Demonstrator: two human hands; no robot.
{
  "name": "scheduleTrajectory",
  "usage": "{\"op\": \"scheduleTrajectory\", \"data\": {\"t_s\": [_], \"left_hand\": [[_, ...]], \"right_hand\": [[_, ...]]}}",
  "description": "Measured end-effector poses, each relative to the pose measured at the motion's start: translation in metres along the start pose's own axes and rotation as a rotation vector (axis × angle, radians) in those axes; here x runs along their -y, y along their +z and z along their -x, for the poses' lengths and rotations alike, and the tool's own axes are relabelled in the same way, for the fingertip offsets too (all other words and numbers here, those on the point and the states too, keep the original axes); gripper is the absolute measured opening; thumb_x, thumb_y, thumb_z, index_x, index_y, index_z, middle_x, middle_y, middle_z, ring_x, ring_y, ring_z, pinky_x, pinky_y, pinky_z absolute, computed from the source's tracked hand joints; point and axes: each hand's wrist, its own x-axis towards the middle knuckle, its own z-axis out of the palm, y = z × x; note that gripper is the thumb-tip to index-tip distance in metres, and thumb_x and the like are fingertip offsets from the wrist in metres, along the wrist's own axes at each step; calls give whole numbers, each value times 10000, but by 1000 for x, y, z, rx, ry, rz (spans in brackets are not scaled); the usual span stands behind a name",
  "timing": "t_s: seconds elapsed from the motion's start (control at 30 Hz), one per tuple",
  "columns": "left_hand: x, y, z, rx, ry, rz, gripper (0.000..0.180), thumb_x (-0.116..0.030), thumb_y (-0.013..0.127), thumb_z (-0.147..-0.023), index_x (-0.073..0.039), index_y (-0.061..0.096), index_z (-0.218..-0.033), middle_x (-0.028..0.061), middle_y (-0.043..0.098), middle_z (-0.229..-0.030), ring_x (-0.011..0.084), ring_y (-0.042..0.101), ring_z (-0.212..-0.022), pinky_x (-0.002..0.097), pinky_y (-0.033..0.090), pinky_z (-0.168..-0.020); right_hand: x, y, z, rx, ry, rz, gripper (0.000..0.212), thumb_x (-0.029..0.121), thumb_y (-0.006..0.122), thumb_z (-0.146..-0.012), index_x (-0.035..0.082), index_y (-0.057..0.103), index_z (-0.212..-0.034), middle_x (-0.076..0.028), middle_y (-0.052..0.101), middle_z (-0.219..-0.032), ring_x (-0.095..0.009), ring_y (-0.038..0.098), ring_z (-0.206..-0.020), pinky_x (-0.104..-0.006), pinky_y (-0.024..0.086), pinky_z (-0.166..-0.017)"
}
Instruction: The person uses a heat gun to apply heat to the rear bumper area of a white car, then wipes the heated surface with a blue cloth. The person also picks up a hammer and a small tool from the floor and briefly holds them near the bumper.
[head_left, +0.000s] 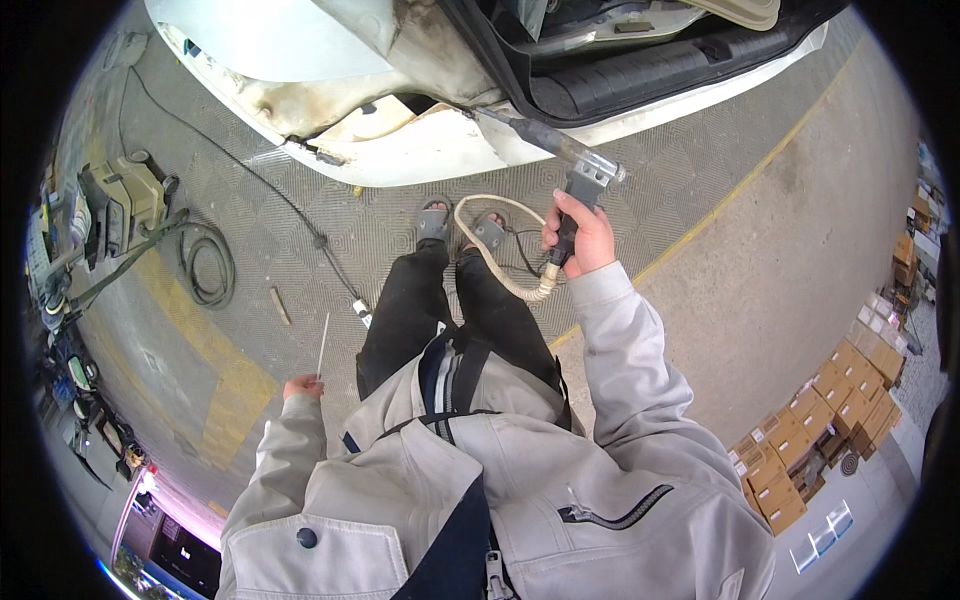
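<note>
My right hand (585,235) is closed around the black grip of a pistol-shaped power tool (592,172) with a silver body and a long dark barrel. A beige hose (500,270) runs from the grip's base and loops over my feet. The barrel points left toward the cut, scorched edge of a white car body (450,140); whether its tip touches the metal I cannot tell. Low on the left, my left hand (303,386) pinches a thin pale rod (323,345), which stands roughly upright, away from the car. Most of that hand's fingers are hidden.
The car's black-trimmed door opening (600,95) lies ahead. A dark cable (250,175) crosses the textured floor to a connector (362,310) beside my leg. Left are a wheeled machine (125,205) and a coiled hose (207,265). Cardboard boxes (770,480) are stacked at right.
</note>
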Motion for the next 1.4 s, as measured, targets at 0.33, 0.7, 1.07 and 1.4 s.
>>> {"op": "scheduleTrajectory", "data": {"t_s": [0.33,0.7,1.07,1.4], "left_hand": [[11,7,-11,-18,46,-24,342,-206,844,-815,-96,828,-1138,79,811,-892,184,782,-807,332,617,-831],[14,6,-11,-6,5,-28,376,-220,860,-802,-89,822,-1152,82,814,-900,183,786,-828,324,617,-850],[11,7,-10,34,-2,-5,348,-187,837,-821,-99,822,-1157,78,815,-900,180,785,-833,329,614,-852],[5,4,-5,33,-13,33,339,-165,830,-816,-106,824,-1150,60,810,-886,172,779,-825,324,616,-822]], "right_hand": [[-1,0,-5,18,30,37,231,209,784,-943,54,613,-921,-72,621,-728,-205,599,-567,-368,501,-538],[-1,0,-10,2,10,64,237,216,781,-945,42,619,-942,-78,618,-726,-203,594,-554,-360,496,-526],[3,3,-5,-15,21,111,260,249,774,-945,55,606,-902,-70,610,-723,-190,584,-565,-357,493,-543],[0,7,4,-9,-2,166,267,231,787,-940,49,597,-898,-83,611,-726,-197,592,-558,-357,487,-520]]}}
